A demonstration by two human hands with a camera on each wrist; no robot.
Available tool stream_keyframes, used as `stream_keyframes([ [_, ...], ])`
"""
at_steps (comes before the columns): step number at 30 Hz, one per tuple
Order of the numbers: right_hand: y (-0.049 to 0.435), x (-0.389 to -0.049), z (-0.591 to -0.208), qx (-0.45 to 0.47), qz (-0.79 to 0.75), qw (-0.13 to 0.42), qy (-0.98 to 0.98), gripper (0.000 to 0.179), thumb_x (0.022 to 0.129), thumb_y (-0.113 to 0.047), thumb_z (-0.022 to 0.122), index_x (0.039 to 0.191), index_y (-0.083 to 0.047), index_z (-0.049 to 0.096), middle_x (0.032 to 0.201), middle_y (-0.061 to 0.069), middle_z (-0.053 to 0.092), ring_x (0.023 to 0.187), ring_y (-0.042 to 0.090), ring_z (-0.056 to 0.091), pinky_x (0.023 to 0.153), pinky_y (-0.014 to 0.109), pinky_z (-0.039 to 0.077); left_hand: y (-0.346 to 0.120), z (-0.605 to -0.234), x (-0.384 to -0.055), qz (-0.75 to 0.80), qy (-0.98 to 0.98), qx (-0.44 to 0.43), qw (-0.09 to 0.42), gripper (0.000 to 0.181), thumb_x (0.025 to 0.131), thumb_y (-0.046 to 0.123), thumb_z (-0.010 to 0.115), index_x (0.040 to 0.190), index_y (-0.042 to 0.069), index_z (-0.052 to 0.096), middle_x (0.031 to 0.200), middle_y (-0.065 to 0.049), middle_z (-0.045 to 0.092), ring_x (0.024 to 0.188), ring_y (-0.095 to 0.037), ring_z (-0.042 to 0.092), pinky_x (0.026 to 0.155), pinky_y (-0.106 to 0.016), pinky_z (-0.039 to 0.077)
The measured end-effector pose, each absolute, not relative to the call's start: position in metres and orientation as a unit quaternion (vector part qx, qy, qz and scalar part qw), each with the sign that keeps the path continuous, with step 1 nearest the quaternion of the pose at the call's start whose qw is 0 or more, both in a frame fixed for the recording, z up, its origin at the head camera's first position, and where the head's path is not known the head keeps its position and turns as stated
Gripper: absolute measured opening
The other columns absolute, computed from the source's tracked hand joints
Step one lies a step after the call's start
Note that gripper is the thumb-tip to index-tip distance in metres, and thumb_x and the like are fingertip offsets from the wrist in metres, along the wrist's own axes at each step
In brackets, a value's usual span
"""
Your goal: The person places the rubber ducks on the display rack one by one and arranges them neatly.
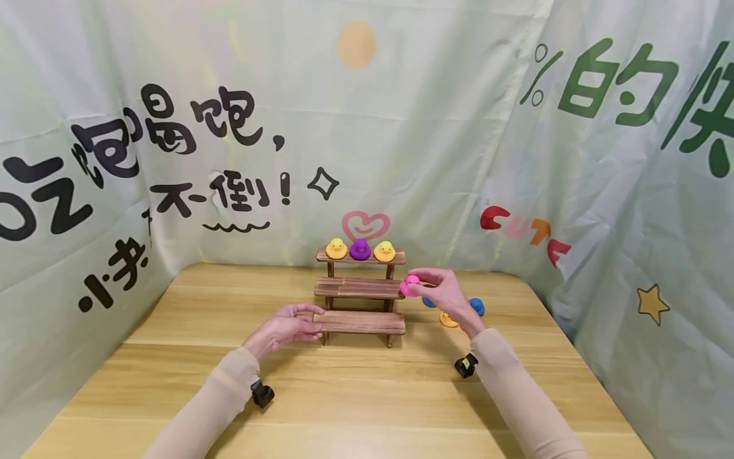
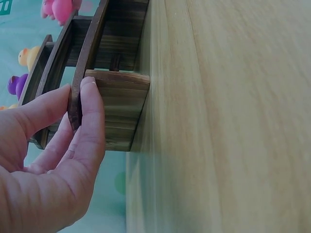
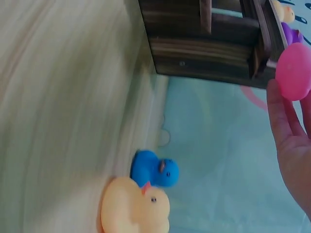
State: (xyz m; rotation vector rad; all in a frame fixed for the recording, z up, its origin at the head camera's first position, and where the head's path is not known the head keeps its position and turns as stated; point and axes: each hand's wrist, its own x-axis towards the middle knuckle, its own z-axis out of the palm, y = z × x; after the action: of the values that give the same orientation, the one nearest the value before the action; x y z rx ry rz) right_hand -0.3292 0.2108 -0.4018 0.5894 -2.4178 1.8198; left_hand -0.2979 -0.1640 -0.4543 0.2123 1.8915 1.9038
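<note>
A three-tier wooden display stand (image 1: 360,323) stands toward the back of the table. My left hand (image 1: 288,328) pinches the left end of its lowest board; the left wrist view shows the thumb above and fingers below the board (image 2: 76,97). My right hand (image 1: 444,294) holds a pink rubber duck (image 1: 410,285) at the right end of the middle board. From the right wrist, the underside of the pink duck (image 3: 294,72) shows against the fingers. On the top board sit a yellow duck (image 1: 336,249), a purple duck (image 1: 360,249) and another yellow duck (image 1: 385,251).
To the right of the stand, partly behind my right hand, lie a blue duck (image 1: 476,306), an orange-yellow duck (image 1: 449,319) and another blue duck (image 1: 429,301). A printed cloth backdrop (image 1: 424,159) hangs behind and beside the wooden table (image 1: 367,401).
</note>
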Motion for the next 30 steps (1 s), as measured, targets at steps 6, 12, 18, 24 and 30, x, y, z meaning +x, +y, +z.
stream_keyframes([
  [6, 0.198, -0.328, -0.404, 0.193, 0.629, 0.017, -0.753, 0.046, 0.086, -0.013, 0.076, 0.123, 0.008, 0.062, 0.103, -0.001, 0.075, 0.096, 0.006, 0.068, 0.080, 0.020, 0.056, -0.163, -0.455, -0.297, 0.688, 0.686, 0.080, 0.223, 0.046, 0.090, -0.005, 0.064, 0.133, -0.007, 0.048, 0.087, -0.007, 0.061, 0.083, -0.022, 0.070, 0.084, -0.033, 0.062],
  [12, 0.189, -0.333, -0.406, 0.183, 0.642, 0.009, -0.745, 0.046, 0.085, -0.018, 0.078, 0.123, 0.003, 0.064, 0.102, -0.006, 0.075, 0.097, 0.007, 0.068, 0.080, 0.020, 0.057, -0.163, -0.456, -0.299, 0.690, 0.684, 0.078, 0.222, 0.047, 0.089, -0.005, 0.065, 0.132, -0.007, 0.048, 0.086, -0.007, 0.061, 0.083, -0.022, 0.070, 0.082, -0.032, 0.063],
  [18, 0.177, -0.335, -0.406, 0.183, 0.657, -0.012, -0.732, 0.049, 0.085, -0.017, 0.077, 0.126, 0.006, 0.061, 0.100, -0.007, 0.075, 0.092, 0.008, 0.069, 0.080, 0.022, 0.058, -0.164, -0.456, -0.299, 0.689, 0.685, 0.080, 0.224, 0.046, 0.089, -0.005, 0.065, 0.132, -0.007, 0.048, 0.084, -0.007, 0.060, 0.083, -0.023, 0.070, 0.083, -0.033, 0.063],
  [24, 0.165, -0.336, -0.404, 0.205, 0.653, -0.024, -0.728, 0.045, 0.086, -0.013, 0.076, 0.124, 0.005, 0.063, 0.101, -0.002, 0.074, 0.091, 0.009, 0.067, 0.078, 0.022, 0.059, -0.164, -0.455, -0.298, 0.686, 0.687, 0.083, 0.223, 0.046, 0.090, -0.004, 0.064, 0.133, -0.007, 0.048, 0.086, -0.007, 0.060, 0.085, -0.024, 0.070, 0.085, -0.034, 0.062],
  [30, 0.151, -0.337, -0.404, 0.211, 0.654, -0.028, -0.726, 0.040, 0.086, -0.014, 0.076, 0.122, 0.001, 0.066, 0.100, -0.001, 0.074, 0.089, 0.008, 0.067, 0.077, 0.021, 0.060, -0.164, -0.455, -0.297, 0.684, 0.690, 0.085, 0.222, 0.047, 0.090, -0.004, 0.064, 0.134, -0.007, 0.047, 0.087, -0.007, 0.060, 0.086, -0.023, 0.070, 0.086, -0.035, 0.062],
])
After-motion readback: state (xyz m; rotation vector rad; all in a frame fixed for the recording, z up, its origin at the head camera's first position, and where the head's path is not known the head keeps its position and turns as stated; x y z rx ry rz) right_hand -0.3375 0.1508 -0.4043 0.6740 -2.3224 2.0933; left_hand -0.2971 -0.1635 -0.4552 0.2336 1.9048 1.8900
